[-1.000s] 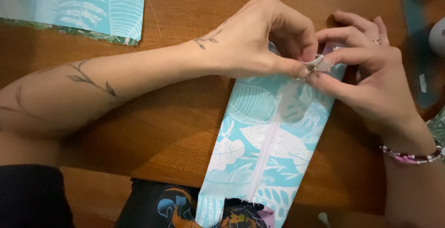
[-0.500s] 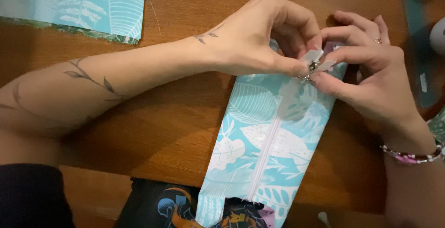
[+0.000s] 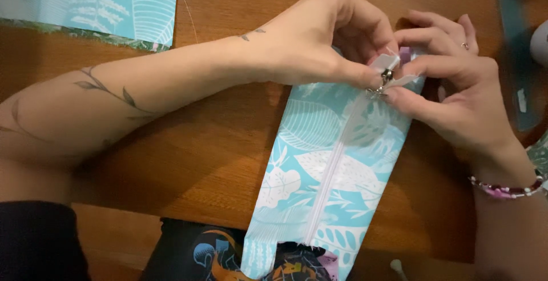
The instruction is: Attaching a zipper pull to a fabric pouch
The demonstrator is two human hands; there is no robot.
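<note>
A long piece of light blue leaf-print fabric (image 3: 319,167) lies on the wooden table (image 3: 188,161), with a white zipper (image 3: 334,172) sewn down its middle. At its far end my left hand (image 3: 319,35) pinches the zipper tape beside the small metal slider (image 3: 383,81). My right hand (image 3: 451,81) grips the white tape end on the other side of the slider, thumb and forefinger closed on it. The near end of the fabric hangs over the table edge.
Another piece of the same leaf-print fabric (image 3: 97,4) lies at the far left of the table. A dark printed cloth (image 3: 217,252) shows below the table edge. A teal strip (image 3: 514,47) runs along the right side. A beaded bracelet (image 3: 508,189) circles my right wrist.
My fingers have shifted slightly at the zipper's end; the white tape end now stands up more between them. The fabric has stayed in place.
</note>
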